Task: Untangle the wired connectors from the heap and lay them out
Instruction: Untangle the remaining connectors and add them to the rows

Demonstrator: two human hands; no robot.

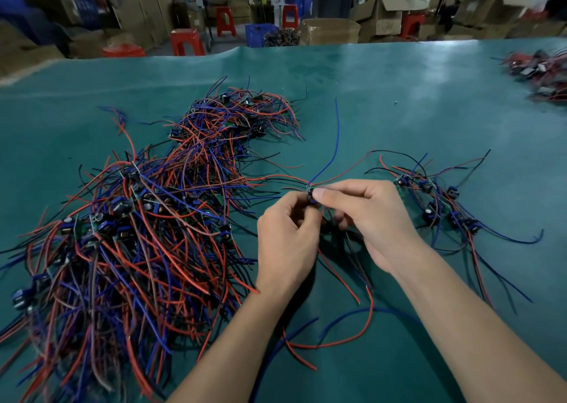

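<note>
Connector pinched, mostly hidden by fingers

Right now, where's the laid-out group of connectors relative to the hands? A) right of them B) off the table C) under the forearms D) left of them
A: the small laid-out group lies right of the right hand; the big heap lies left of the left hand.
</note>
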